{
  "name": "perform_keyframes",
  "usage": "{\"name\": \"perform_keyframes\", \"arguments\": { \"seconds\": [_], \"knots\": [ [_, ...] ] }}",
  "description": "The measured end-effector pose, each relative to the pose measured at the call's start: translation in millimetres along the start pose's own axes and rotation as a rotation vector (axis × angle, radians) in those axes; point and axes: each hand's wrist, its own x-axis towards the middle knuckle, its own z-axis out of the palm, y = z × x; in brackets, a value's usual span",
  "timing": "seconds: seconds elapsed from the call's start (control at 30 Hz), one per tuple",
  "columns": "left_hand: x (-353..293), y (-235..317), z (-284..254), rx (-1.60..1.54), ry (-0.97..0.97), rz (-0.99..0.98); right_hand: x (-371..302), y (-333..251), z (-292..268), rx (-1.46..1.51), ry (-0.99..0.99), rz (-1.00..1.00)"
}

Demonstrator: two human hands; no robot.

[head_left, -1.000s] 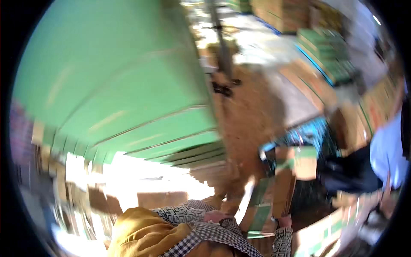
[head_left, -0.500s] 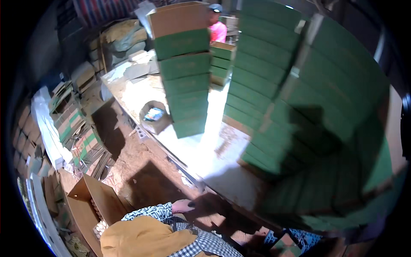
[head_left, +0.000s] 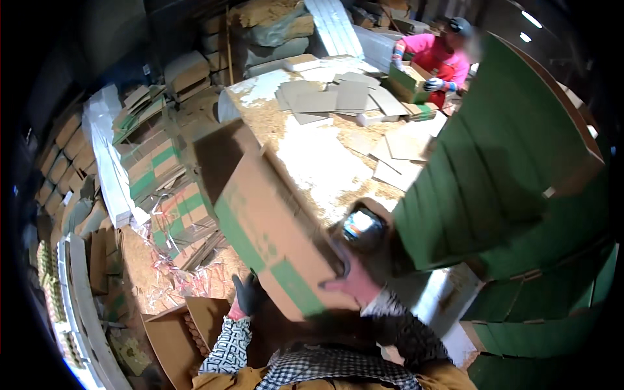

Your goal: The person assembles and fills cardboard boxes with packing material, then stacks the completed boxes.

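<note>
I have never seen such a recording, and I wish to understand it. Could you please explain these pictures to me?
No machine works here: you see a person's own left hand and right hand. The pictures come from a fisheye camera worn on the head, looking down, so straight edges bend. The right hand grips a brown-and-green carton; the left hand is at its lower edge. On the worktable beyond lie flat cardboard sheets.

Ctn (head_left: 276, 227) blks ctr, stack (head_left: 494, 149) R.
</note>
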Motion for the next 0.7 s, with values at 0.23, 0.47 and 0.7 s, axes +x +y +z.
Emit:
{"name": "perform_keyframes", "arguments": {
  "seconds": [0.23, 0.47, 0.7],
  "knots": [
    [148, 162, 139, 0.732, 0.051, 0.658, 283, -15, -58, 0.526, -0.312, 0.231],
    [296, 172, 114, 1.591, 0.263, 0.483, 445, 169, -135, -0.381, -0.264, 0.422],
    [404, 306, 153, 1.934, 0.427, 0.946, 396, 214, -103, -0.74, 0.676, 0.631]
  ]
}}
